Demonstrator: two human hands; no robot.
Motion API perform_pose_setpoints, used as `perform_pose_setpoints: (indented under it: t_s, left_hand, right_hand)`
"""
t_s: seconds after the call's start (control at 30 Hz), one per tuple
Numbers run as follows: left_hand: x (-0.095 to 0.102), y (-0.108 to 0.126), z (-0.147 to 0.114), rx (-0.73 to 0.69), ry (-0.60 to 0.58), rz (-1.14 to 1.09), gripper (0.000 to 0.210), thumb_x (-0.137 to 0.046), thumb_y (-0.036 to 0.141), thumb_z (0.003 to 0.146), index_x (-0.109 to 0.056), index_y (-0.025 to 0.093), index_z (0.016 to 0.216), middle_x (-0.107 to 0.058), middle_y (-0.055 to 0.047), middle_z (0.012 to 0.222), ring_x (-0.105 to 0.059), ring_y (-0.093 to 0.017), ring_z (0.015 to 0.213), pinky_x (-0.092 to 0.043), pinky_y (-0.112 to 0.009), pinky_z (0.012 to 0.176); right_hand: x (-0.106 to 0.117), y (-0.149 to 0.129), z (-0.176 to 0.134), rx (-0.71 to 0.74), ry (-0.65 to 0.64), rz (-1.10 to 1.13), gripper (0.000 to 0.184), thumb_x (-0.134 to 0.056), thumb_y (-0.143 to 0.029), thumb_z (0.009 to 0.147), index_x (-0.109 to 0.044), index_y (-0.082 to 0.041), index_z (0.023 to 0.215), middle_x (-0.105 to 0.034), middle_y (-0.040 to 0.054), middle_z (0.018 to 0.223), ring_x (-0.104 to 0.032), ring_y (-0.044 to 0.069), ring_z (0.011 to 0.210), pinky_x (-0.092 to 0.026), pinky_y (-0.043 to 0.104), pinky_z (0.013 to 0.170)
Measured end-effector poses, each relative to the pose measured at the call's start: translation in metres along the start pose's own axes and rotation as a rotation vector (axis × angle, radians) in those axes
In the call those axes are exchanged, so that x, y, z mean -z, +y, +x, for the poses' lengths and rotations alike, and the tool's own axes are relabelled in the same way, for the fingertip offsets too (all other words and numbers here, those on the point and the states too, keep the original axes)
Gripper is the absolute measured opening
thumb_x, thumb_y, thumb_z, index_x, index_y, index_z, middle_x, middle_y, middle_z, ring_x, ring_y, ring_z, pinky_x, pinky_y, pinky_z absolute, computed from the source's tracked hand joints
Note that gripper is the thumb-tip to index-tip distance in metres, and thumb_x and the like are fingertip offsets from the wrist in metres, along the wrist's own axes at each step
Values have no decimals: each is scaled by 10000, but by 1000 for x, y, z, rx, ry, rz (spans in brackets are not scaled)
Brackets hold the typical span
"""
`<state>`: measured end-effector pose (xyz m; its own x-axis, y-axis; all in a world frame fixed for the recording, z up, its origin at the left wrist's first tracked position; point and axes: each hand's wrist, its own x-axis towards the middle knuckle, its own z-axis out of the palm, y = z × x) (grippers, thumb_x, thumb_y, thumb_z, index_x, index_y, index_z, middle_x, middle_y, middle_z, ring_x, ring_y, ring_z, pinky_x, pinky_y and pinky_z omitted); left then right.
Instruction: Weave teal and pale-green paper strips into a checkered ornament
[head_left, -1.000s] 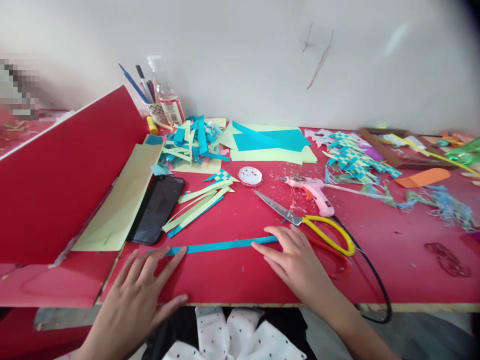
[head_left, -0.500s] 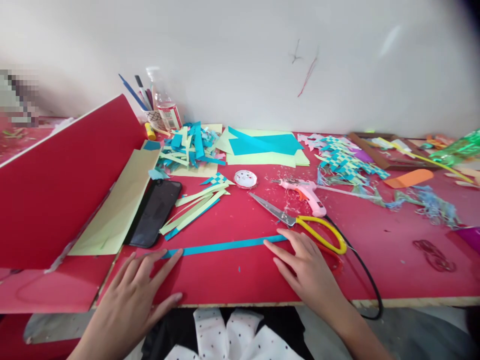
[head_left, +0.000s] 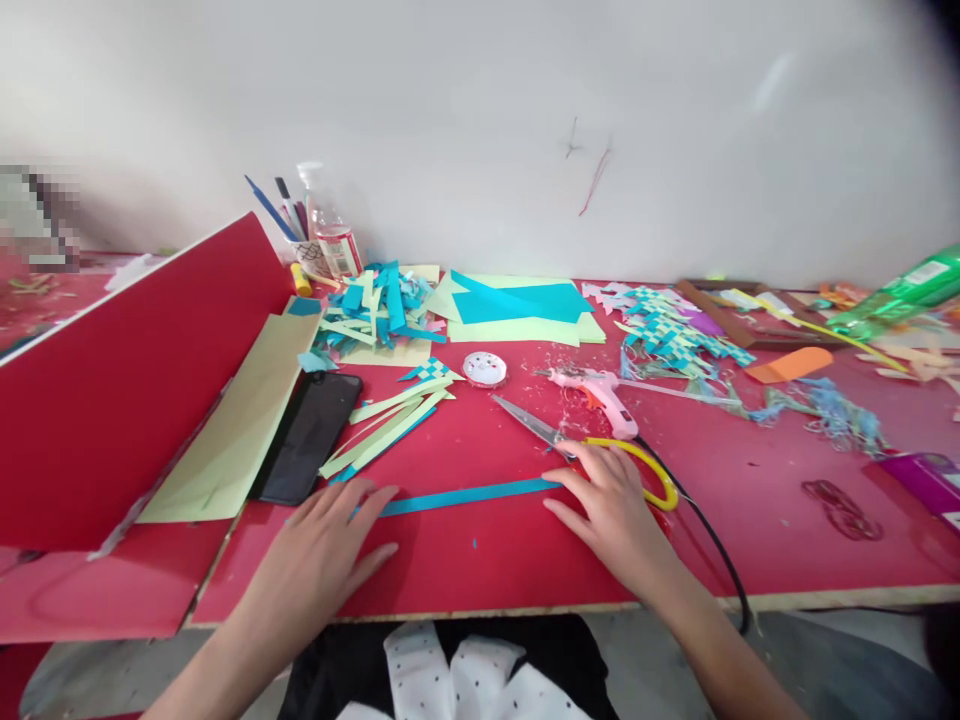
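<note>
A long blue paper strip point(head_left: 469, 495) lies flat across the red tabletop between my hands. My left hand point(head_left: 337, 535) rests on its left end with fingers apart, covering that end. Over the right end, my right hand point(head_left: 611, 510) has its fingers spread, the fingertips at the strip and by the scissors. The yellow-handled scissors point(head_left: 525, 420) lie with blades pointing up and left, their handles partly behind my right hand. Beyond them is a pink glue gun point(head_left: 600, 392) with a black cord. Green and blue strips with a small woven end point(head_left: 397, 420) lie above the blue strip.
A black phone point(head_left: 311, 440) lies at left beside a tall red board point(head_left: 142, 400). Paper scraps point(head_left: 390, 305), blue and green sheets point(head_left: 517, 303) and a round white lid point(head_left: 484, 369) sit farther back. Woven pieces point(head_left: 664, 325) and a green bottle point(head_left: 900, 295) are at right.
My left hand has slid right along the strip, covering more of its left end. My right hand has shifted slightly right and up, nearer the scissors. The view has tilted a little.
</note>
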<state>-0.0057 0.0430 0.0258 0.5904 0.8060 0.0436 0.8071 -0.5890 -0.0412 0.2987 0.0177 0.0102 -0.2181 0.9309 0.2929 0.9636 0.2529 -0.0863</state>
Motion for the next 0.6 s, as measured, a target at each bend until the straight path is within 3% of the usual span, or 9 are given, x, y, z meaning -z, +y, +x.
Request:
perform_pose_setpoints:
  t_s: [0.1,0.2,0.33,0.43,0.53,0.6]
  left_hand:
    - [4,8,21,-58,-138,-68,235,-452,187,836,-574,201,1036,-616,-79,977,-585,-221,883,-469,-350,760]
    - [7,10,35,-161,-183,-188,244,-393,132,853,-581,205,991,-630,-59,935,-590,-204,852,-440,-351,785]
    - [13,3,46,-139,-236,-572,221,-401,210,864,-554,233,1022,-618,-20,979,-574,-151,855,-430,-256,760]
    - [21,-4,51,-66,-340,-815,252,-403,264,859,-523,231,1078,-610,-4,947,-566,-131,827,-435,-219,725]
    - [31,-8,55,-51,-382,-884,308,-402,295,857,-486,223,1145,-607,-4,918,-565,-132,826,-436,-224,731]
    - [36,-8,58,-70,-333,-826,314,-398,325,862,-490,225,1146,-605,-16,973,-560,-142,871,-430,-238,762]
  right_hand:
    - [0,-5,10,37,-26,32,147,-500,-289,812,-621,-233,874,-536,84,1118,-494,248,1027,-271,488,922]
    - [-1,-12,17,97,-43,76,119,-522,-263,806,-604,-241,889,-551,63,1100,-509,225,1014,-216,479,945]
    - [-5,-21,23,228,-66,161,110,-494,-194,828,-581,-246,870,-613,-19,922,-555,132,886,-112,427,996]
    - [-5,-25,29,290,-37,175,155,-462,-168,845,-567,-231,940,-633,-26,863,-560,110,830,-115,385,993]
    - [-1,-26,34,320,37,219,184,-416,-163,872,-572,-231,940,-638,-34,787,-560,94,755,-134,360,968]
    - [3,-27,39,330,45,246,195,-400,-168,882,-586,-223,853,-622,-40,717,-550,87,702,-154,347,939]
